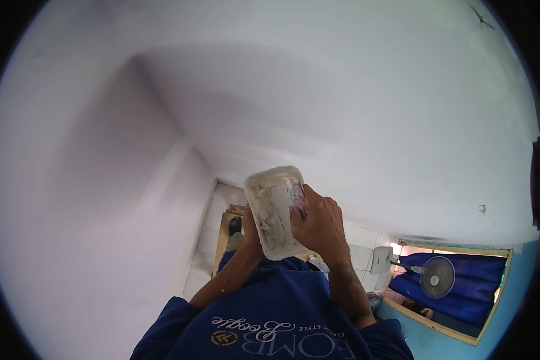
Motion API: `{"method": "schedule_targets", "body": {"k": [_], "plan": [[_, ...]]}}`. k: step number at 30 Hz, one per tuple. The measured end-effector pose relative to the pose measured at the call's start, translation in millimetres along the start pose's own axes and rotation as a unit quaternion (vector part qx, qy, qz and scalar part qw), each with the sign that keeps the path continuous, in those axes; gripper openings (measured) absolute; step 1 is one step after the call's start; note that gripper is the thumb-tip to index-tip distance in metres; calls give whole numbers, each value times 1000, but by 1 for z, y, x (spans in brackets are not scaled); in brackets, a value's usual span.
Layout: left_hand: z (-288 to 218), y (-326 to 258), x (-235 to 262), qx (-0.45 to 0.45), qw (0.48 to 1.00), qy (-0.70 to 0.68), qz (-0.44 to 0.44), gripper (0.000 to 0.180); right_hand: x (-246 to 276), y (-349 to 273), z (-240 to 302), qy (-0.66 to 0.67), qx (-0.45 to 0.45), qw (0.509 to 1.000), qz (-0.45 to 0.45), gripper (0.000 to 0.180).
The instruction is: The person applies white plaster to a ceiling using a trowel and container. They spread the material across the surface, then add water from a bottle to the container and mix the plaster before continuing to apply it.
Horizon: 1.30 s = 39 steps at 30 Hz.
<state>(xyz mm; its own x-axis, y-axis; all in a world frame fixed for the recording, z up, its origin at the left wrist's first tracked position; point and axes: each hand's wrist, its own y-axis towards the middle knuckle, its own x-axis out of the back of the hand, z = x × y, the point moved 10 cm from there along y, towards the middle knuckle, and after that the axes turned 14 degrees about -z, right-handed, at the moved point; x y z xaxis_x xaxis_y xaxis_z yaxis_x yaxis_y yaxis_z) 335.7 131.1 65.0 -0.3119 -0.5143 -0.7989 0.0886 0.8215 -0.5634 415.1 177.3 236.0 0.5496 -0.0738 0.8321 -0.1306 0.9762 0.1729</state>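
Observation:
A pale rectangular plastic tub (258, 231) is tilted in front of my chest, its inside smeared with white-grey putty. My left hand (253, 233) is wrapped round the tub's left side, with its fingers mostly hidden behind it. At the right rim, my right hand (322, 217) is closed on the reddish, putty-smeared handle of what looks like a putty knife (299, 201). Its flat light blade lies inside the tub against the putty, and its outline blends in there.
Smooth white walls (354, 120) meet at a corner ahead and to the left. A wooden platform (222, 237) shows under me, beside floor tiles (201, 264). Lower right, a grey round fan (437, 277) stands before a wood-framed opening with a blue cloth (483, 279).

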Motion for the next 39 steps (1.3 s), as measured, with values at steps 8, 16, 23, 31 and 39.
{"method": "schedule_targets", "body": {"k": [8, 16, 23, 31, 39], "plan": [[-3, -4, 16, -45, 977, 180, -108, 61, 0, 7, 12, 53, -8, 998, 15, 33], [-4, -11, 13, -7, 989, 88, -118, 63, -2, -3, 27, 44, 75, 994, 72, 28], [-4, 2, 25, 1, 993, 44, -111, 67, 0, -10, 11, 54, 5, 998, 43, 25], [-11, -2, 8, -31, 994, 77, -69, 66, -8, -14, 19, 101, -18, 995, 10, 32], [-10, 2, 8, -25, 998, 45, -45, 67, -18, -10, 17, 91, -16, 996, 8, 32]]}}
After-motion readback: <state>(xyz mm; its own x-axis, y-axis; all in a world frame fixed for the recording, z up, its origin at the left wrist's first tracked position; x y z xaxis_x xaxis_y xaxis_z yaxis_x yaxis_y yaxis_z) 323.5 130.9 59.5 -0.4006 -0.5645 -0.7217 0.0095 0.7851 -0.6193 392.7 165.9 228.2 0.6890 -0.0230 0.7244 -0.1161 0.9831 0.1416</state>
